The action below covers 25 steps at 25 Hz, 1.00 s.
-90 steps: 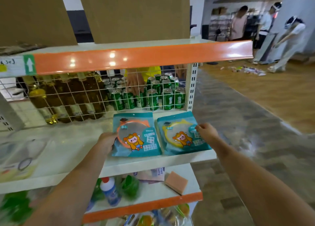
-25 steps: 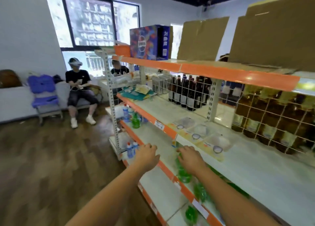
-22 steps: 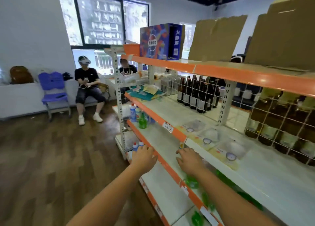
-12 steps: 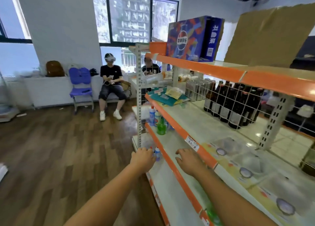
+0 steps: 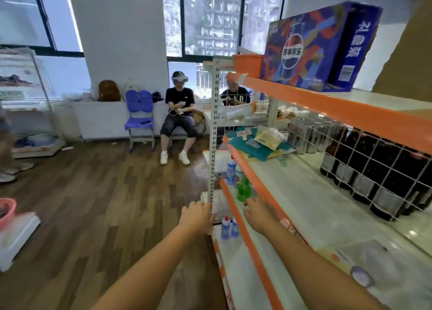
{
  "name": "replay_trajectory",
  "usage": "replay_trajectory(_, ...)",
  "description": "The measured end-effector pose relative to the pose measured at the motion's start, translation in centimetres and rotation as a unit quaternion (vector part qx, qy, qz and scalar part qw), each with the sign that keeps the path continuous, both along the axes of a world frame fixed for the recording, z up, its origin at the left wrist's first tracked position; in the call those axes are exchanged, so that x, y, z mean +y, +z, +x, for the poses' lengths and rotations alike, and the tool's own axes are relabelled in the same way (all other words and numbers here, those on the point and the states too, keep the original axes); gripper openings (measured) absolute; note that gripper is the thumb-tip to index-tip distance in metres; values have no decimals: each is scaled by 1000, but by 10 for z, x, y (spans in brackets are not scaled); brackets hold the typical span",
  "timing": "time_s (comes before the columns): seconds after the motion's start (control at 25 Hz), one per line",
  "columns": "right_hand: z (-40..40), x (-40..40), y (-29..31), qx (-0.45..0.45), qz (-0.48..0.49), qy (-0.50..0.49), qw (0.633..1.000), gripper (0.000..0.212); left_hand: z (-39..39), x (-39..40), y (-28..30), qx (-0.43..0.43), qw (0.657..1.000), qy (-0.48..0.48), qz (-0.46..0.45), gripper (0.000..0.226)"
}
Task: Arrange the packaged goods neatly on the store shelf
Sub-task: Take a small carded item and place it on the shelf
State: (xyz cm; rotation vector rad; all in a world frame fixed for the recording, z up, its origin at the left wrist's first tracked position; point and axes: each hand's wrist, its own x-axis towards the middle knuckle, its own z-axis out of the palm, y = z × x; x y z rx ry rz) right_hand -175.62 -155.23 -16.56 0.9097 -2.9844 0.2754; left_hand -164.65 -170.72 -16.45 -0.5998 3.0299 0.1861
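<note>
Pepsi carton [image 5: 311,45], blue, printed 百事可乐, sits on the top shelf well above and beyond both hands. Left hand [image 5: 197,217] empty, fingers loosely curled beside the white upright [image 5: 214,132]. Right hand [image 5: 259,215] empty, fingers relaxed, reaching along the orange shelf edge [image 5: 254,183]. Packaged goods [image 5: 257,143] (teal and yellow packs, piled loosely) lie far ahead of the right hand. Green bottle [image 5: 243,189] just beyond its fingertips; two white-and-blue bottles [image 5: 229,227] between the hands, lower shelf.

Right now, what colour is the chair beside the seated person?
The chair is purple, clearest in the head view, against the white wall.
</note>
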Motion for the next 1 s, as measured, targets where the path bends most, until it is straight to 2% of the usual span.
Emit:
replay_trajectory(0.2, -54, -72, 4, -13, -69, -21, 997, 31, -50, -67, 7, 16, 1000, -17, -12, 41)
replay_trajectory(0.36, -101, -123, 8, -3, -62, -17, 998, 29, -100, -126, 17, 28, 999, -25, -14, 40)
replay_trajectory(0.48, -141, -156, 17, 1, -64, -57, 996, 20, -137, -163, 18, 28, 998, -51, -23, 39)
replay_trajectory(0.68, -190, -182, 2, -24, -66, -118, 991, 20, -195, -195, -3, 4, 997, -78, -10, 39)
replay_trajectory(0.8, -223, -186, -3, -21, -85, -136, 987, 39, -237, -206, -13, -12, 994, -110, -4, 41)
replay_trajectory(0.92, -265, -195, 9, 34, -32, -138, 989, 36, -281, -217, -13, 6, 992, -128, 3, 42)
replay_trajectory(1.0, -299, -207, 20, 31, -43, -141, 989, 44, -310, -227, -10, 12, 992, -126, 12, 41)
